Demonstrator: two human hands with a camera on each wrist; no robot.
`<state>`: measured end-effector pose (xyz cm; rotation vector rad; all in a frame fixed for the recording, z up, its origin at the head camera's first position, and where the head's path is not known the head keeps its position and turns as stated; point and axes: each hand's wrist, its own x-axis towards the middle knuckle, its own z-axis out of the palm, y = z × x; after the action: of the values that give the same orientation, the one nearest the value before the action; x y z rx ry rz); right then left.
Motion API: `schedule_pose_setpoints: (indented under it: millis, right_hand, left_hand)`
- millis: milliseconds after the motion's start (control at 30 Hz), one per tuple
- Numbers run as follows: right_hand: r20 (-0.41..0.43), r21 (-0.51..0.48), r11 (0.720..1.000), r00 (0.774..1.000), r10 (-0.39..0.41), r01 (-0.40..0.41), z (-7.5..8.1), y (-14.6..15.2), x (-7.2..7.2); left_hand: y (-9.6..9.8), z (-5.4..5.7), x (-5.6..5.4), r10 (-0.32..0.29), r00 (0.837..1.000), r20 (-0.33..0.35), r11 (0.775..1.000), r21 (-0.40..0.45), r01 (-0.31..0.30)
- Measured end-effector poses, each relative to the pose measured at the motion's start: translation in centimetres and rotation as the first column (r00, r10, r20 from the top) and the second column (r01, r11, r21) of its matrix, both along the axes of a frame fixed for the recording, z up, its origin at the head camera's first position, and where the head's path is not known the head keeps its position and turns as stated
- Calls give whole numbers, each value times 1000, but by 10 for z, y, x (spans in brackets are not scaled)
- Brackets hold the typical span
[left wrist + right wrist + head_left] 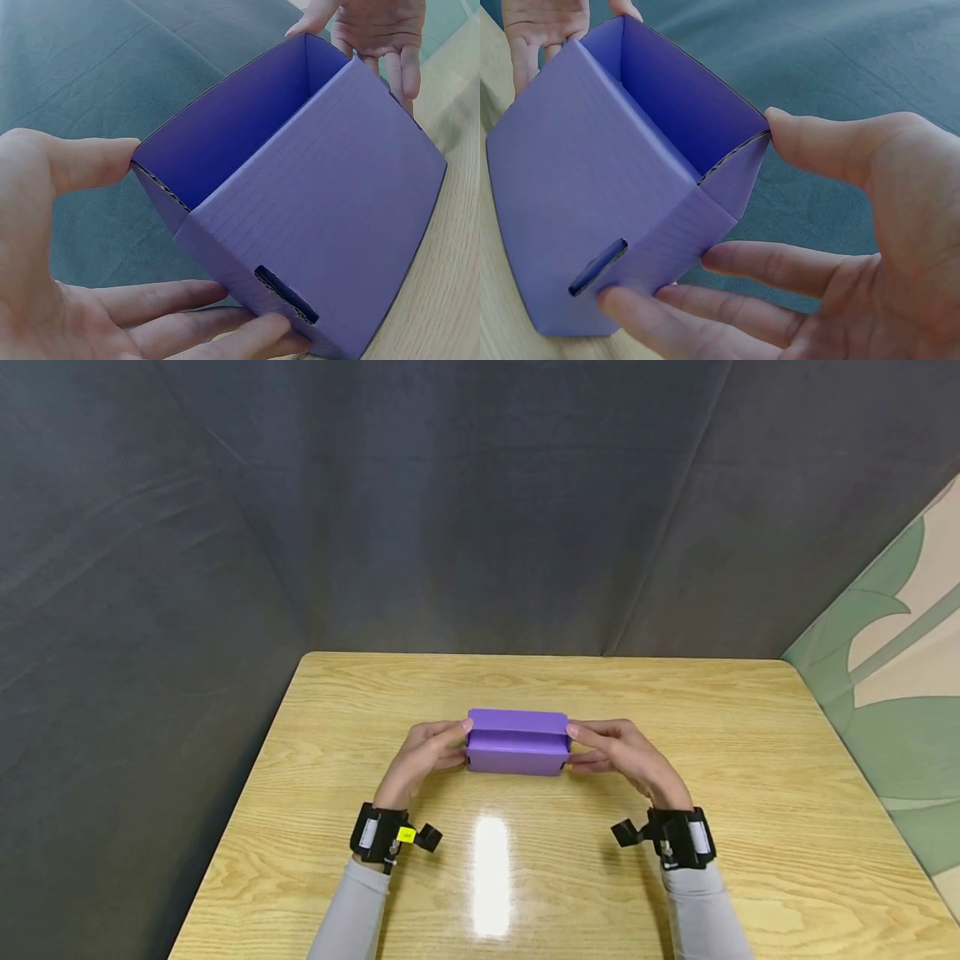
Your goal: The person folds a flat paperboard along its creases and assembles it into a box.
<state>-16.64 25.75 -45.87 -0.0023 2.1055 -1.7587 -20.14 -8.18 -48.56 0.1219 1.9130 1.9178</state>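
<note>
A purple cardboard box [518, 763] with an open top is between my two hands near the middle of the table. My left hand [427, 756] grips its left end, thumb at the upper rim corner and fingers lower down against the end panel. At the right end my right hand [621, 752] holds it in the same way. The left wrist view shows the box [322, 202] with a narrow slot cut near its lower corner, beside my fingertips [270, 326]. A matching slot appears in the right wrist view of the box [585, 180]. No contents are visible inside.
The light wood table [337, 693] stretches out around the box. Dark grey cloth [480, 527] hangs behind and to the left of it. On the right is a fabric with green leaf shapes [900, 760]. A black camera strap sits on each wrist.
</note>
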Motion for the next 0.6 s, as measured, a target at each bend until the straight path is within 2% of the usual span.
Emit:
schedule_pose_setpoints:
  millis: [600]
  right_hand:
    - [14, -26, 1000, 1000, -1, 1, 1, 1, 1]
  left_hand:
    - [-1, -3, -2, -2, 1000, -20, 1000, 30, 3]
